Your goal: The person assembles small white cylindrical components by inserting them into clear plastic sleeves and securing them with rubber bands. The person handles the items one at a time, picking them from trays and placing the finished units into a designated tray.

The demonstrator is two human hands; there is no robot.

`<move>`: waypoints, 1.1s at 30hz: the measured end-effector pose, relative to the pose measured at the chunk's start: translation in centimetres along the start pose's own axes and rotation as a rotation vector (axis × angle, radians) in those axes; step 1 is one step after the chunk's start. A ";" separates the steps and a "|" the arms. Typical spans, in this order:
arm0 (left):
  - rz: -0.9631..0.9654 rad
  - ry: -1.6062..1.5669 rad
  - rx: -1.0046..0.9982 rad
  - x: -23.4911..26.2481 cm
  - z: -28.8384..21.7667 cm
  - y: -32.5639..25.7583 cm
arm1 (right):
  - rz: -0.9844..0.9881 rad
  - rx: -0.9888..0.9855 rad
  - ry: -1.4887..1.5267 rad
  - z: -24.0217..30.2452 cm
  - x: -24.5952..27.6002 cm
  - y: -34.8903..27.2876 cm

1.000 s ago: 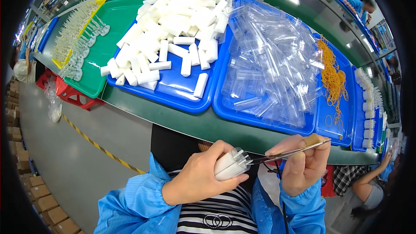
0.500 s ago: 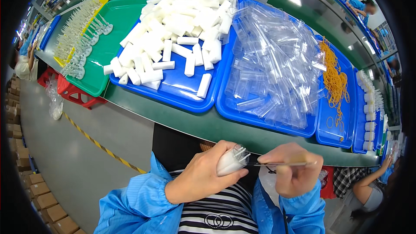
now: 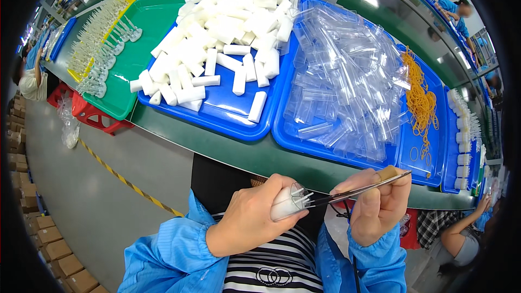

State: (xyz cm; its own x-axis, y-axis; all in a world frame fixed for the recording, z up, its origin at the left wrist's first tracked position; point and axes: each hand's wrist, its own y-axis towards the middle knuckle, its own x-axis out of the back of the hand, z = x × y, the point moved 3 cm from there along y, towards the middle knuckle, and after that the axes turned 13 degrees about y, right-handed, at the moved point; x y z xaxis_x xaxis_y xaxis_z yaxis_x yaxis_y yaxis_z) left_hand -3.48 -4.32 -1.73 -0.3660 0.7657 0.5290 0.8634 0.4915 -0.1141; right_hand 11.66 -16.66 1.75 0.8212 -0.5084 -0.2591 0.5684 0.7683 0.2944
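My left hand (image 3: pixel 244 220) is wrapped round a white foam cylinder in a clear plastic sleeve (image 3: pixel 283 206), its open end facing right. Several thin white sticks poke out of that end. In my right hand (image 3: pixel 374 214) is a pair of long, dark metal tweezers (image 3: pixel 355 191), held between thumb and fingers. Their tips reach the sticks at the sleeve's mouth; whether they grip one is too small to tell. A tan wrap (image 3: pixel 387 173) shows on a fingertip of this hand.
Along the green bench (image 3: pixel 217 154) are blue trays of white foam cylinders (image 3: pixel 239 78), clear plastic sleeves (image 3: pixel 342 87), orange rubber bands (image 3: pixel 420 103) and stick-filled foam pieces (image 3: pixel 463 146). A green tray (image 3: pixel 154 27) with a yellow rack of white sticks stands left. Another person (image 3: pixel 461 239) sits at right.
The tweezers have tilted, with their rear end raised, and the tips have come to the sticks. My right hand has turned and its fingers have spread along the tweezers. My left hand has barely moved.
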 end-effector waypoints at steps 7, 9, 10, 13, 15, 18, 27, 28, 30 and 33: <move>-0.089 0.175 -0.158 0.1 0.0 0.2 | 0.118 -0.058 0.007 -0.4 -0.8 -0.2; -0.096 0.184 -0.155 0.0 0.1 0.2 | 0.287 0.026 -0.181 0.1 -0.2 0.2; -0.103 0.186 -0.139 0.0 0.3 0.2 | 0.237 0.032 -0.196 0.1 -0.3 0.2; -0.069 0.074 -0.102 0.6 -0.6 0.3 | 0.007 0.016 -0.160 0.2 -0.7 0.1; -0.015 0.007 -0.081 0.9 -1.0 0.4 | -0.115 0.027 -0.094 0.1 -0.2 0.2; 0.048 -0.051 -0.075 1.1 -0.5 0.1 | -0.132 0.045 -0.032 0.3 0.1 0.5; 0.014 -0.058 -0.061 0.7 -0.4 0.5 | -0.131 0.012 0.035 -0.1 -0.1 0.3; -0.008 -0.054 -0.081 0.5 -0.2 0.5 | -0.104 -0.010 0.017 -0.2 0.0 0.4; -0.006 -0.077 -0.067 0.4 -0.1 0.5 | -0.038 -0.050 -0.010 -0.6 -0.1 0.6; 0.044 -0.105 0.014 0.2 0.3 0.1 | 0.019 -0.070 -0.168 -0.4 -0.6 0.8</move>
State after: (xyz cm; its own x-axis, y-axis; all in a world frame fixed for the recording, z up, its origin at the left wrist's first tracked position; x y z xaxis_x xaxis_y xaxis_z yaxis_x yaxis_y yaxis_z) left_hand -3.55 -3.97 -1.89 -0.3632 0.8254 0.4321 0.8746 0.4619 -0.1473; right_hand 11.57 -15.61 1.77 0.8320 -0.5466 -0.0952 0.5525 0.8007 0.2315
